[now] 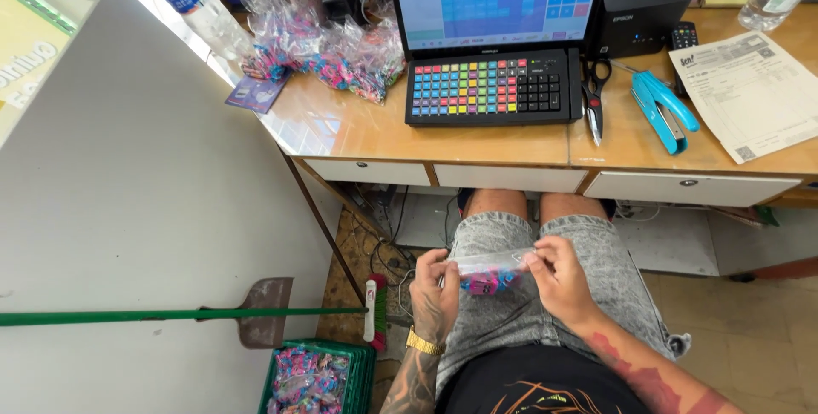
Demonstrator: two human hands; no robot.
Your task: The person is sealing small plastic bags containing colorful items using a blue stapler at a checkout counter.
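Over the lap, below the worktop (477,146), the left hand (436,293) and right hand (558,276) each pinch an end of a small clear bag (492,271) of pink and blue sweets. More filled bags (328,48) lie on the worktop beside the keyboard (494,88); a green crate (317,377) of sweets sits on the floor.

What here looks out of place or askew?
Little stands out. A green-handled broom lies level across the gap beside the desk, above a dustpan and a green crate of wrapped sweets. Both hands, left hand and right hand, hold a small clear bag over the lap.
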